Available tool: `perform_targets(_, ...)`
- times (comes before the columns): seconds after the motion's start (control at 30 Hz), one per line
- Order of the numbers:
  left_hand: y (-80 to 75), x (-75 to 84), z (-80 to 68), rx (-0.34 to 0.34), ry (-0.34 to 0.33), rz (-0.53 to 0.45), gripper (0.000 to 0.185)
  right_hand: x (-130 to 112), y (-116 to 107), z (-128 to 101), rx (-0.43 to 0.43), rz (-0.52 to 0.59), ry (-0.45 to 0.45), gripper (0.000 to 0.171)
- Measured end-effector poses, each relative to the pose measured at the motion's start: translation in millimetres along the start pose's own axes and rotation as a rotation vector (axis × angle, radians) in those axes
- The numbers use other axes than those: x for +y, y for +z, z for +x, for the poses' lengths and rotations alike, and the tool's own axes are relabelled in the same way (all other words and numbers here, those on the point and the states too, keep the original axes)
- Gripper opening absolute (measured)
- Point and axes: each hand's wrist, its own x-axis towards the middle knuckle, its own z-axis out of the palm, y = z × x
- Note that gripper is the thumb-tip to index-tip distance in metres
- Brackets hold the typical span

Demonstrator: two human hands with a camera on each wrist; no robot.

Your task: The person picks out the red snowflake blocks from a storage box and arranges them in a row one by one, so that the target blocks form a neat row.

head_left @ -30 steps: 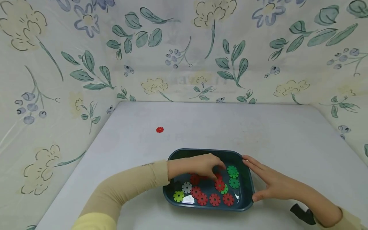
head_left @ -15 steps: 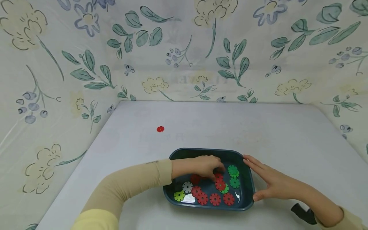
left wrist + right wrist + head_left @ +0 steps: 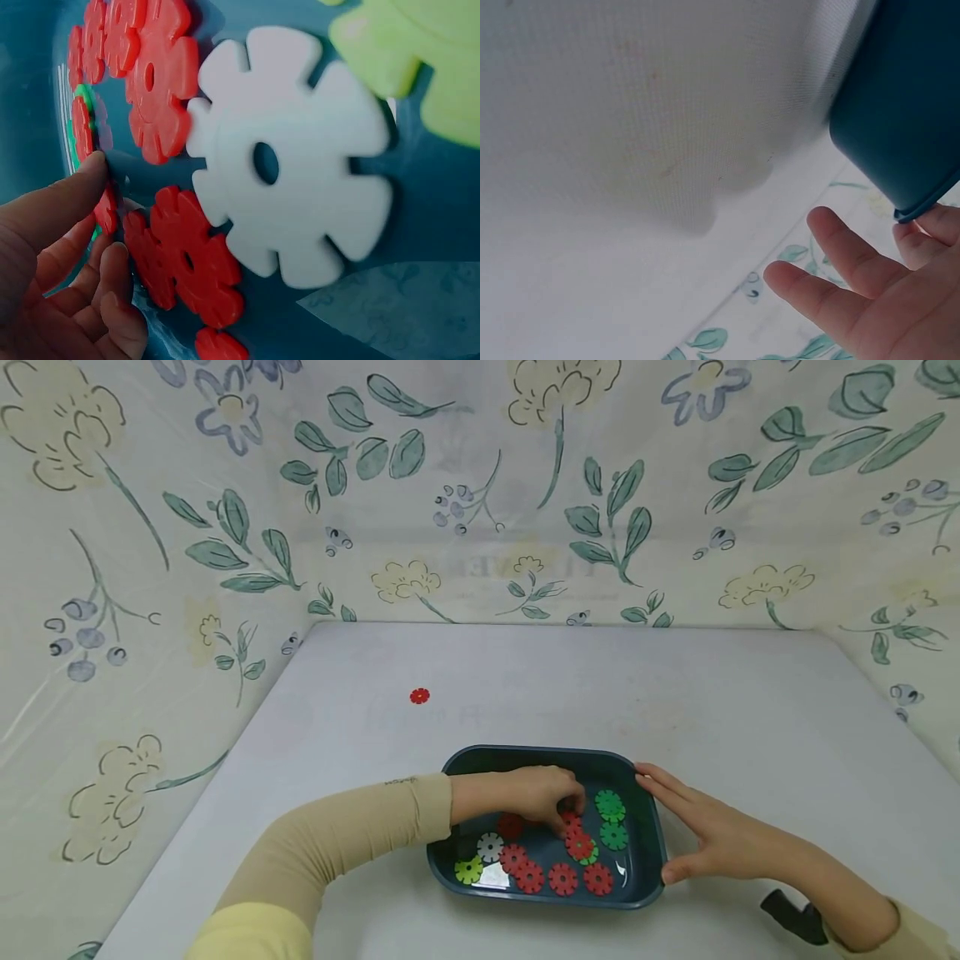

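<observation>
My left hand (image 3: 534,795) reaches into a dark blue rectangular tray (image 3: 542,900), fingers curled down and thumb at a red notched plastic disc (image 3: 572,822). In the left wrist view the fingers pinch that red disc (image 3: 106,212) near the tray's wall. Touching it lies another red disc (image 3: 579,844), which overlaps a green one (image 3: 591,853). Outside the tray's right end, my right hand (image 3: 723,837) has its fingers straight, fingertips and thumb against the rim. In the right wrist view two fingers of that hand (image 3: 877,300) stick out past the tray's corner (image 3: 906,214).
Several red discs (image 3: 562,879), green discs (image 3: 611,806), a white disc (image 3: 491,847) and a lime one (image 3: 468,870) lie in the tray. One red disc (image 3: 420,696) lies alone on the white table (image 3: 360,693). A black strap (image 3: 792,917) lies by the right wrist.
The left hand's fingers have lowered and closed in on the red disc in the tray, and the discs there have shifted slightly. The right hand has stayed at the rim.
</observation>
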Motion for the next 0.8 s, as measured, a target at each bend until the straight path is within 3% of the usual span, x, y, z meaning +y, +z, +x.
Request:
perform_targets(0.43, 2.4, 0.6, -2.5, -0.025, 0.039, -0.052, 0.022, 0.5, 2.8, -0.4, 0.001, -0.012, 0.006, 0.099)
perform_targets(0.8, 4.0, -3.4, -5.6, 0.003, -0.005, -0.139, 0.022, 1.5, 6.8, -0.7, 0.007, -0.024, 0.004, 0.099)
